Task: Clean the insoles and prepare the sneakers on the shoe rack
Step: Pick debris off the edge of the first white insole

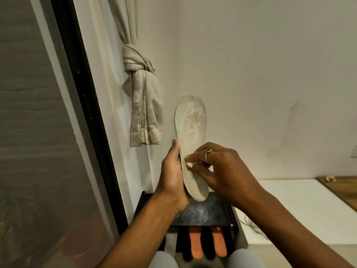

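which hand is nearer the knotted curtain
Left. The left hand grips the insole on its curtain-facing edge, just below and right of the knotted curtain. The right hand is on the insole's far side, wiping with a small white cloth.

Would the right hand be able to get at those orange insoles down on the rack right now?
Probably not at once: the right hand is busy pressing a small white wipe on the pale insole. The orange insoles lie uncovered below the rack's top shelf.

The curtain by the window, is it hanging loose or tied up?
Tied up. The curtain is gathered into one big knot, its end dangling beside the window frame.
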Demonstrator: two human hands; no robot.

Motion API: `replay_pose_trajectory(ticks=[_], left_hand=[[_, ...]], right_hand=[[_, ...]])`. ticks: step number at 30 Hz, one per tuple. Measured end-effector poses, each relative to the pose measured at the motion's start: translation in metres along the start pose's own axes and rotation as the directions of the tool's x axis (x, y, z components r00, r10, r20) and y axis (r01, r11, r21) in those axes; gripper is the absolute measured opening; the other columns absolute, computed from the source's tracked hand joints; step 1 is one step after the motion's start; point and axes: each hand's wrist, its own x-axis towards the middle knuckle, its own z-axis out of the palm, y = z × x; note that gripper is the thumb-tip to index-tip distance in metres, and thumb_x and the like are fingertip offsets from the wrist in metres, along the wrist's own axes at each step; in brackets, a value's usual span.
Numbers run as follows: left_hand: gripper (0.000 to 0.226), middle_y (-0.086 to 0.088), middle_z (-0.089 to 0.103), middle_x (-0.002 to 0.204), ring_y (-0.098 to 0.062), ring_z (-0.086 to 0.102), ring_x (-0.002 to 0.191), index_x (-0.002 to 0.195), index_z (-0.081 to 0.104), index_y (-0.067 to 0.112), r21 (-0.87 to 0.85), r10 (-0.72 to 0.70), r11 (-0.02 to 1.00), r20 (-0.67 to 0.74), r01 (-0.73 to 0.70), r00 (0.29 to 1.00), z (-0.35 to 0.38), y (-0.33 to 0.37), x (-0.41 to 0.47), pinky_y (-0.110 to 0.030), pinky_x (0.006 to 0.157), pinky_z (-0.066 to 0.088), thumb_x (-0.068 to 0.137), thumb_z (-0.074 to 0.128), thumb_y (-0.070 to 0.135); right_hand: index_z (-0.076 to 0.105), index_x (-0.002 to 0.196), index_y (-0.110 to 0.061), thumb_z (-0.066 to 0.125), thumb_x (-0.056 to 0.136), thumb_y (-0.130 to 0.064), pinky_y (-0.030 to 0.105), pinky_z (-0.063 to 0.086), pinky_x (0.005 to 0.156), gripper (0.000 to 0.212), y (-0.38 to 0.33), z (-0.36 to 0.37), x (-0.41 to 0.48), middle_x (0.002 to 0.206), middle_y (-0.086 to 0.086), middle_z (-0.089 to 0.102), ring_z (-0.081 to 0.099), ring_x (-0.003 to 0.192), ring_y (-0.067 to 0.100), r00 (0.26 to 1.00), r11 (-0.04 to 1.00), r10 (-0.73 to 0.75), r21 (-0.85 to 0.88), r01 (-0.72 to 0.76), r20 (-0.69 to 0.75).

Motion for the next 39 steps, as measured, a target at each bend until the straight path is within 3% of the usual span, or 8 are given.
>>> replay_pose_trajectory(ticks=[6,14,17,20,25,28,35,39], left_hand=[[0.077,-0.015,0.067,0.09,-0.026,0.067,0.079,0.104,0.072,0.0,0.003,-0.022,1.0,0.021,0.022,1.0,0.007,0.012,-0.009,-0.036,0.076,0.054,0.099,0.035,0.067],[0.069,-0.015,0.071,0.102,-0.026,0.071,0.095,0.125,0.066,0.004,0.042,-0.011,0.999,0.162,0.004,0.987,0.031,0.009,-0.034,-0.037,0.09,0.054,0.102,0.035,0.06],[0.069,-0.014,0.071,0.098,-0.025,0.072,0.089,0.115,0.071,0.005,0.044,-0.022,0.999,0.155,0.015,0.988,0.035,0.011,-0.037,-0.035,0.081,0.059,0.102,0.033,0.061],[0.075,-0.015,0.069,0.104,-0.025,0.07,0.086,0.133,0.062,0.003,0.018,-0.009,1.0,0.121,0.007,0.993,0.036,0.014,-0.035,-0.035,0.074,0.06,0.1,0.034,0.065],[0.072,-0.017,0.067,0.112,-0.027,0.069,0.102,0.135,0.061,0.004,-0.007,-0.001,1.0,0.178,0.002,0.984,0.041,0.011,-0.04,-0.037,0.092,0.054,0.102,0.033,0.061],[0.072,-0.016,0.068,0.106,-0.026,0.07,0.098,0.133,0.06,0.003,-0.013,-0.003,1.0,0.205,0.006,0.979,0.042,0.008,-0.041,-0.036,0.086,0.057,0.101,0.034,0.062],[0.07,-0.017,0.065,0.118,-0.027,0.069,0.095,0.114,0.075,0.008,-0.054,0.005,0.999,0.093,0.0,0.996,0.037,0.014,-0.031,-0.039,0.085,0.053,0.099,0.037,0.065],[0.068,-0.017,0.066,0.114,-0.028,0.065,0.105,0.129,0.065,0.005,-0.032,0.014,0.999,0.137,-0.01,0.99,0.043,0.008,-0.036,-0.039,0.095,0.052,0.102,0.033,0.059]], right_hand=[[0.08,0.106,-0.022,0.081,0.085,-0.015,0.006,0.047,0.075,0.022,-0.026,-0.02,-0.012,0.099,-0.012,0.072,0.062,0.08,-0.01,0.983,0.999,-0.048,0.034,0.043,0.177],[0.079,0.109,-0.012,0.074,0.091,-0.012,0.034,0.059,0.08,0.019,-0.039,-0.027,-0.021,0.108,0.004,0.071,0.068,0.093,0.018,0.973,0.969,-0.132,-0.229,0.087,-0.19],[0.08,0.108,-0.016,0.078,0.087,-0.011,0.022,0.056,0.079,0.021,-0.05,-0.045,-0.027,0.107,-0.002,0.072,0.068,0.09,0.011,0.991,0.977,-0.131,-0.172,0.128,-0.006],[0.081,0.106,-0.02,0.08,0.085,-0.014,0.008,0.048,0.078,0.022,-0.053,-0.058,-0.029,0.105,-0.008,0.073,0.067,0.086,0.002,0.973,0.991,-0.094,-0.072,0.111,0.209],[0.08,0.105,-0.012,0.075,0.09,-0.01,0.033,0.059,0.078,0.016,-0.046,-0.041,-0.027,0.106,0.002,0.071,0.067,0.092,0.015,0.979,0.962,-0.16,-0.241,0.126,-0.126],[0.079,0.102,-0.007,0.074,0.088,-0.002,0.038,0.06,0.076,0.016,-0.046,-0.035,-0.024,0.105,0.007,0.072,0.067,0.093,0.022,0.937,0.952,-0.211,-0.278,0.131,-0.279],[0.082,0.098,-0.016,0.08,0.083,-0.007,0.011,0.051,0.081,0.018,-0.058,-0.058,-0.027,0.099,-0.007,0.074,0.067,0.086,0.002,0.983,0.994,-0.106,0.031,0.103,0.149],[0.081,0.098,-0.018,0.08,0.085,-0.011,0.03,0.058,0.081,0.015,-0.046,-0.054,-0.025,0.097,-0.005,0.073,0.067,0.086,0.008,0.994,0.989,-0.096,-0.115,0.091,-0.044]])
